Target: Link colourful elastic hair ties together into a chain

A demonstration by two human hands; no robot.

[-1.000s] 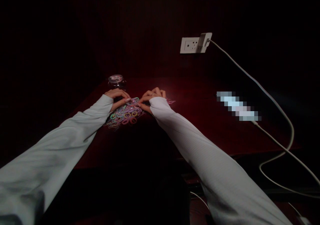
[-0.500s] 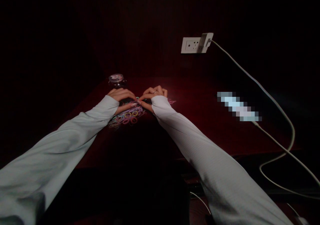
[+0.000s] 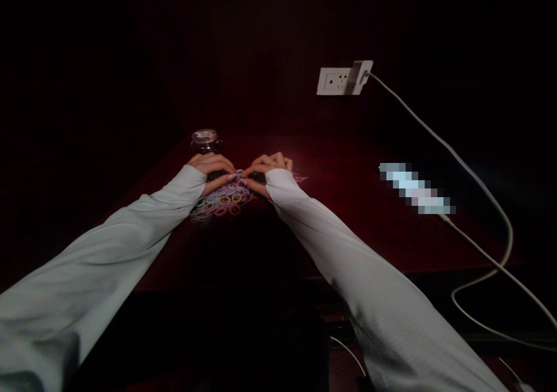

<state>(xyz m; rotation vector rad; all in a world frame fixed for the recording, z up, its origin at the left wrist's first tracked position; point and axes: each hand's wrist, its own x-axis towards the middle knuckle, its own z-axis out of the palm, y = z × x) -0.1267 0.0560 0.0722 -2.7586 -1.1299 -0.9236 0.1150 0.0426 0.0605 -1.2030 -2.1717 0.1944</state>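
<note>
A heap of small coloured hair ties (image 3: pixel 228 199), mostly purple, pink and yellow loops with loose strands, lies on the dark red table below my hands. My left hand (image 3: pixel 213 163) comes in over its left side, thumb and fingers pinched together. Facing it from the right, my right hand (image 3: pixel 268 166) is pinched too, its other fingers curled; a ring shows on one. Between the two sets of fingertips is a small greenish hair tie (image 3: pixel 239 173), partly hidden by the fingers. More pink strands (image 3: pixel 299 177) stick out beyond my right hand.
A clear jar with a patterned lid (image 3: pixel 205 138) stands behind my left hand. To the right lies a blurred-out phone (image 3: pixel 413 189) on a white cable (image 3: pixel 478 253). A charger (image 3: pixel 361 74) sits in the wall socket (image 3: pixel 331 82).
My fingertips have drawn slightly apart over the heap, and more of the greenish hair tie shows between them. The whole view has shifted a little.
</note>
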